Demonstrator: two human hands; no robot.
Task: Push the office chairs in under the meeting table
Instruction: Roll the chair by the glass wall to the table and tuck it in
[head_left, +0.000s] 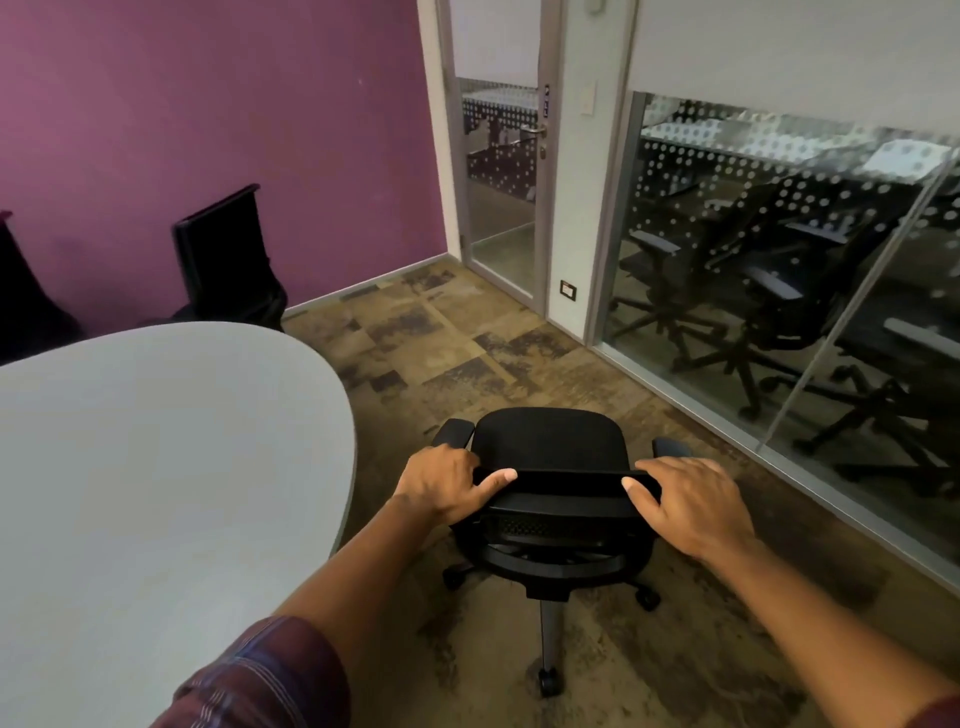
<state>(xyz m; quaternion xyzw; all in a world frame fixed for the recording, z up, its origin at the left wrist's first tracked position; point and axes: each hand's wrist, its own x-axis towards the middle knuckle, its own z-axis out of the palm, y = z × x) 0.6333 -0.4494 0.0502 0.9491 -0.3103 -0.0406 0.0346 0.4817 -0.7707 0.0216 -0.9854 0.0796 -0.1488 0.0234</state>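
A black office chair (550, 441) on castors stands on the carpet just right of the grey oval meeting table (156, 467), its seat facing away from me and apart from the table's edge. My left hand (441, 486) grips the left end of the backrest's top edge. At the right end my right hand (691, 506) rests on the same edge, fingers curled over it. Two more black chairs (223, 260) stand at the table's far side against the purple wall; one at the far left (26, 301) is partly cut off.
A glass partition (779, 291) runs along the right, with several office chairs behind it. A glass door (498, 171) stands at the back. Patterned brown carpet (467, 338) lies between the table, the door and the partition.
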